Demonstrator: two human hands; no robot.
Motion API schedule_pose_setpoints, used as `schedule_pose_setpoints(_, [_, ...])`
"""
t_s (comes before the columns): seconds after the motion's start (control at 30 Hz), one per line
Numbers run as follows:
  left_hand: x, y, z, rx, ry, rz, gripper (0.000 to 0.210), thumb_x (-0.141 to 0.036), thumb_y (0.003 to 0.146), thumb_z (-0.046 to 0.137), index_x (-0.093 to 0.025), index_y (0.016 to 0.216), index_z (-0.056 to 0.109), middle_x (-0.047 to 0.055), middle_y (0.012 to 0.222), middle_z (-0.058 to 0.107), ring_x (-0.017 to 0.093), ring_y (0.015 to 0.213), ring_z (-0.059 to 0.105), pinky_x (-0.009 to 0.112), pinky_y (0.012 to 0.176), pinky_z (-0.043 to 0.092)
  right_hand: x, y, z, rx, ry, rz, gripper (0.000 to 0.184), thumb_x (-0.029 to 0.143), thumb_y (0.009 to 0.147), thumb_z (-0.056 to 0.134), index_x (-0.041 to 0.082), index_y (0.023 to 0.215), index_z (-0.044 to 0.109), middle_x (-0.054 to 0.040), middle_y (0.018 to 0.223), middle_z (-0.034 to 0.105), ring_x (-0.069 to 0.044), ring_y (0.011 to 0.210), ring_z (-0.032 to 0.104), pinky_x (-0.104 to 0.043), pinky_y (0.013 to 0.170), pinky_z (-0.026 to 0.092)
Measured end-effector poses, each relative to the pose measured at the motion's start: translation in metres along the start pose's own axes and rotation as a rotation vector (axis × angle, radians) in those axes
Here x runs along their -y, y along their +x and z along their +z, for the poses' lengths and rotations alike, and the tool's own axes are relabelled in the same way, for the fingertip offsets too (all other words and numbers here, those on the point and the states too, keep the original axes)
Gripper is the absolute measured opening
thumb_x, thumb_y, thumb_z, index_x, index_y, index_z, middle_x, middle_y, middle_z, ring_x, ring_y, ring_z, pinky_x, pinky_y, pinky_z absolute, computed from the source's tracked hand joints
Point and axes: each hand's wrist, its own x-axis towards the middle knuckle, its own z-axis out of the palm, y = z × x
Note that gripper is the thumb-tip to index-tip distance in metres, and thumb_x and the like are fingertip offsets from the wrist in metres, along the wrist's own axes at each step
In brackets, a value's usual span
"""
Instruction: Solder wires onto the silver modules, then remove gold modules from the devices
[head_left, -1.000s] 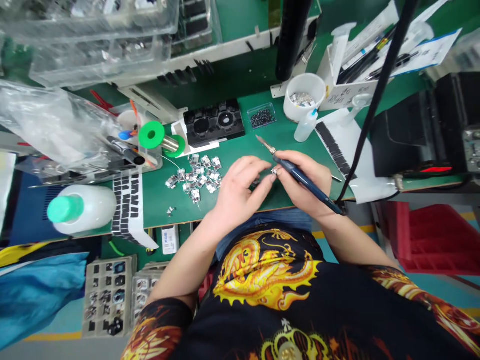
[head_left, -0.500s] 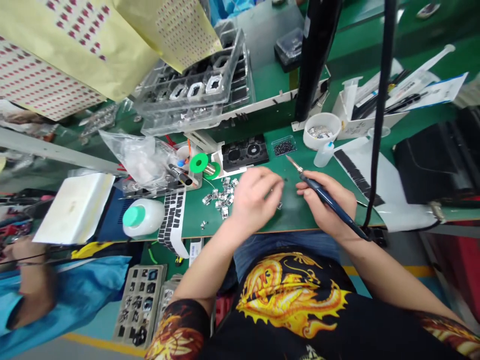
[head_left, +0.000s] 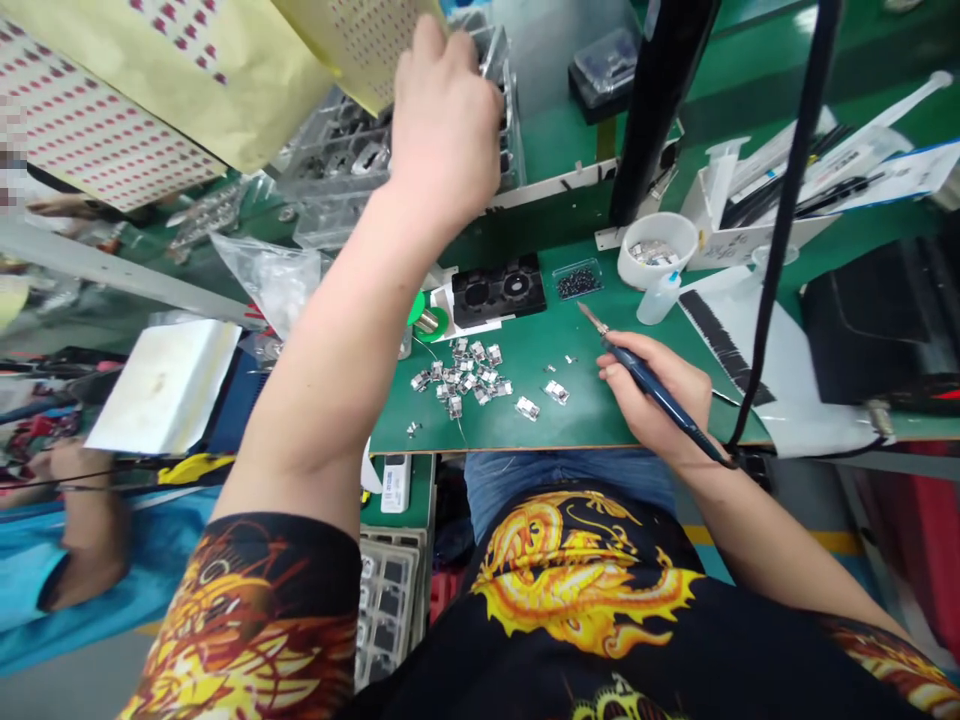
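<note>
green bench (head_left: 487, 432); right hand (head_left: 685, 378) grips the soldering iron (head_left: 651, 384), likely light, stiff, best held mid-handle; cannot tell whether left hand (head_left: 446, 120) grasps anything.

Your green counter (head_left: 577, 428) stretches before you, with a white-edged green shelf (head_left: 546, 125) raised behind it. To your left a pale beam (head_left: 127, 280) slants by; low on your right, a yellow stripe (head_left: 817, 542) crosses the floor (head_left: 727, 575).
</note>
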Motion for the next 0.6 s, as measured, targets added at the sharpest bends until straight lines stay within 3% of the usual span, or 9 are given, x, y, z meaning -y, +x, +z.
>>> schedule_pose_setpoints(0.07, [-0.008, 0.007, 0.018, -0.018, 0.056, -0.091, 0.046, -0.046, 0.081, 0.095, -0.027, 0.063, 0.057, 0.015, 0.107, 0.058, 0.037, 0.122, 0.029, 0.073, 0.11, 0.03, 0.001, 0.0, 0.001, -0.008, -0.012, -0.026, 0.032, 0.029, 0.1, 0.075, 0.03, 0.132, 0.079, -0.0026, 0.11, 0.086, -0.023, 0.097, 0.085, -0.042, 0.1, 0.07])
schedule_pose_setpoints(0.17, [-0.02, 0.002, 0.026, -0.023, 0.166, -0.07, 0.04, -0.042, 0.077, 0.098, -0.024, 0.069, 0.063, 0.017, 0.117, 0.061, 0.039, 0.126, 0.03, 0.074, 0.111, 0.031, 0.004, 0.001, 0.001, -0.002, -0.025, -0.05, 0.032, 0.028, 0.1, 0.075, 0.03, 0.132, 0.079, -0.0027, 0.11, 0.086, -0.023, 0.098, 0.085, -0.042, 0.1, 0.07])
schedule_pose_setpoints(0.37, [-0.026, -0.016, 0.0, 0.089, 0.149, -0.011, 0.029, -0.038, 0.092, 0.089, -0.012, 0.093, 0.077, 0.02, 0.131, 0.058, 0.042, 0.14, 0.026, 0.074, 0.122, 0.026, 0.007, 0.003, -0.002, 0.022, -0.019, -0.068, 0.032, 0.026, 0.1, 0.074, 0.028, 0.131, 0.078, -0.0029, 0.113, 0.086, -0.024, 0.101, 0.085, -0.041, 0.102, 0.069])
schedule_pose_setpoints(0.5, [-0.022, -0.008, -0.016, 0.111, 0.094, 0.006, 0.035, -0.037, 0.084, 0.097, -0.01, 0.094, 0.077, 0.019, 0.128, 0.058, 0.044, 0.138, 0.027, 0.08, 0.119, 0.028, 0.007, 0.003, -0.003, 0.027, -0.008, -0.081, 0.033, 0.025, 0.1, 0.074, 0.028, 0.132, 0.078, -0.0024, 0.113, 0.086, -0.023, 0.1, 0.085, -0.04, 0.1, 0.069])
schedule_pose_setpoints(0.6, [-0.022, -0.024, -0.037, 0.133, 0.136, 0.011, 0.039, -0.045, 0.087, 0.095, -0.013, 0.099, 0.077, 0.016, 0.132, 0.051, 0.045, 0.141, 0.026, 0.08, 0.118, 0.03, 0.007, 0.003, -0.002, 0.005, -0.015, -0.066, 0.033, 0.025, 0.1, 0.074, 0.029, 0.133, 0.077, -0.0026, 0.113, 0.086, -0.023, 0.1, 0.085, -0.04, 0.1, 0.069])
